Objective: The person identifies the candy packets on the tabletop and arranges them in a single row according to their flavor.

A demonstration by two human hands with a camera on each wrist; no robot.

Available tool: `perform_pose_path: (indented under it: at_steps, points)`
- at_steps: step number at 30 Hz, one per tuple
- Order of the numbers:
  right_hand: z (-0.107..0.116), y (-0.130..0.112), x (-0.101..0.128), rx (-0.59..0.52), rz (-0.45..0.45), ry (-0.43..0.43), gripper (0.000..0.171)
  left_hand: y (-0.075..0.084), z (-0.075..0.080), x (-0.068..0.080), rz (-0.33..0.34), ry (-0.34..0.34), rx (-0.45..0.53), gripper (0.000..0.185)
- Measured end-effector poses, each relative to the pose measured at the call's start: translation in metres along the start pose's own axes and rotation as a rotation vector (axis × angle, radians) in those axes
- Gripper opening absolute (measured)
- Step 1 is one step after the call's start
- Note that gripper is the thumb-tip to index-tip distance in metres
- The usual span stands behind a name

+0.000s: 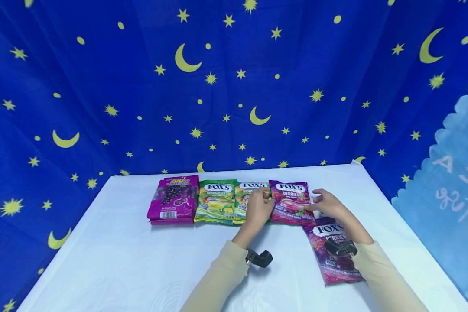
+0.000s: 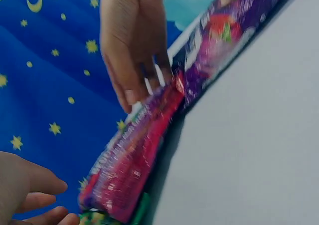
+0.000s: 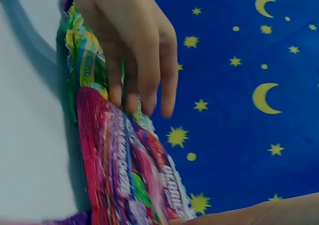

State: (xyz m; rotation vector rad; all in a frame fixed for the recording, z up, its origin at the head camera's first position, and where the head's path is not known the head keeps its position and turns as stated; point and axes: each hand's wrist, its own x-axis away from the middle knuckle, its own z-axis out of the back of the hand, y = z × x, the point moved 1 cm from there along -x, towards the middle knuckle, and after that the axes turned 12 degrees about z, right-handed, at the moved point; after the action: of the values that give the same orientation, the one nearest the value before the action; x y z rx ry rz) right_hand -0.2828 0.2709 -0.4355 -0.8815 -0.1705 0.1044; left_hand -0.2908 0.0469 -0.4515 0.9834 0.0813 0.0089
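Note:
A pink Fox's Berries bag [image 1: 290, 201] lies flat in a row of candy bags on the white table [image 1: 121, 260]. My left hand [image 1: 263, 198] rests with fairly straight fingers at that bag's left edge, over a green Spring Tea bag [image 1: 245, 197]. My right hand [image 1: 316, 203] touches the pink bag's right edge with straight fingers. The left wrist view shows the right hand [image 2: 132, 50] above the pink bag [image 2: 129, 160]. In the right wrist view the left hand [image 3: 134, 50] hangs over the green bag [image 3: 84, 65] and the pink bag [image 3: 124, 170]. Neither hand visibly grips anything.
A purple grape bag [image 1: 173, 199] and another green Spring Tea bag [image 1: 216, 200] lie at the left of the row. A second Berries bag [image 1: 333, 255] lies under my right forearm. Blue star-and-moon cloth [image 1: 234, 86] hangs behind the table.

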Motion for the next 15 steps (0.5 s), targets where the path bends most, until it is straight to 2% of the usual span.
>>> perform_pose_path:
  at_steps: [3,6,8,10,15]
  points:
    - [0.007,0.001,0.012,0.023,0.011,-0.019,0.072,0.001,0.011,0.011,-0.037,-0.029,0.067,0.033]
    - [0.014,0.004,0.026,0.036,0.019,-0.03,0.07,0.001,0.02,0.025,-0.055,-0.109,0.134,0.029]
    - [0.019,0.008,0.036,0.056,0.008,-0.029,0.07,0.0,0.022,0.035,-0.039,-0.203,0.173,0.026]
    - [0.024,0.012,0.045,0.068,-0.013,-0.027,0.072,-0.003,0.021,0.046,-0.002,-0.33,0.203,0.024]
    - [0.036,0.028,0.069,0.096,-0.085,-0.027,0.079,-0.013,0.007,0.067,0.139,-0.629,0.309,0.025]
